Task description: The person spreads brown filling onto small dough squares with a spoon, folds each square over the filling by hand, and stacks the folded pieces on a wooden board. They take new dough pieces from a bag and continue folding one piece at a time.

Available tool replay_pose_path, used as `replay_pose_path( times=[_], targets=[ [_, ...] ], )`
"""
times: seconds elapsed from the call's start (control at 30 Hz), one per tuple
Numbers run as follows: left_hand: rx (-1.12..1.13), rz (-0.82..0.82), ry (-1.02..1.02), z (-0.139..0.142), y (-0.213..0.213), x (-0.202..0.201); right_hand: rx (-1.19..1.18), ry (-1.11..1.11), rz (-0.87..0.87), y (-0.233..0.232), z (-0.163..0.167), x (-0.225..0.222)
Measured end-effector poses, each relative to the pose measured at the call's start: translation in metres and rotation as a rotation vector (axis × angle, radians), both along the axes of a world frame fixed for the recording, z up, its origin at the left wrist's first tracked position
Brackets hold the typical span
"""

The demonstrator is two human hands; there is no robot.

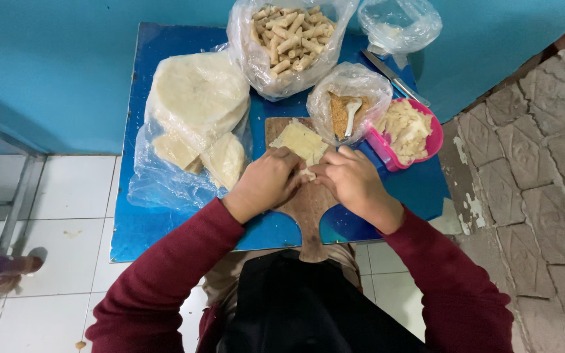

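I am pressing both hands onto the pale, thin square pastry wrapper (301,140) lying on the brown wooden paddle-shaped cutting board (308,209). My left hand (266,183) and right hand (354,182) are curling, fingertips meeting over the wrapper's near corner, pinching it. The sheet is stretching away from me, diagonally, equally near both hands.

Near corner of pale wrapper (302,140) covered by left hand (266,183) and right hand (354,183); fingertips tucked under, grip undetermined. Wooden board (308,216) handle end hidden behind dark apron. Top bags cropped by upper edge. Knife (393,78) partly masked by clear bag.
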State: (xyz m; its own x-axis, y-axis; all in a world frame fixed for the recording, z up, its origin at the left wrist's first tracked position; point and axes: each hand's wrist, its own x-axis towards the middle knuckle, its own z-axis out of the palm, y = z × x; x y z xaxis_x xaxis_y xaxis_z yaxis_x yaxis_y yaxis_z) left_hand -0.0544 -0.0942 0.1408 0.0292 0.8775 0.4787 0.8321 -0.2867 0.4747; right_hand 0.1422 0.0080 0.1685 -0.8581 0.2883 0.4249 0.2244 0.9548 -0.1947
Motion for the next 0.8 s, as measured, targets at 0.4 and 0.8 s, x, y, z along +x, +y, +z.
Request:
replay_pose_path(
  times=[0.4, 0.8],
  targets=[
    [0.005, 0.084, -0.008, -0.006, 0.011, 0.009, -0.395, -0.038, -0.151, 0.025, -0.022, -0.010],
    [-0.196, 0.113, -0.085, -0.009, 0.020, 0.002, -0.310, -0.045, -0.163, 0.013, -0.019, -0.005]
  ],
)
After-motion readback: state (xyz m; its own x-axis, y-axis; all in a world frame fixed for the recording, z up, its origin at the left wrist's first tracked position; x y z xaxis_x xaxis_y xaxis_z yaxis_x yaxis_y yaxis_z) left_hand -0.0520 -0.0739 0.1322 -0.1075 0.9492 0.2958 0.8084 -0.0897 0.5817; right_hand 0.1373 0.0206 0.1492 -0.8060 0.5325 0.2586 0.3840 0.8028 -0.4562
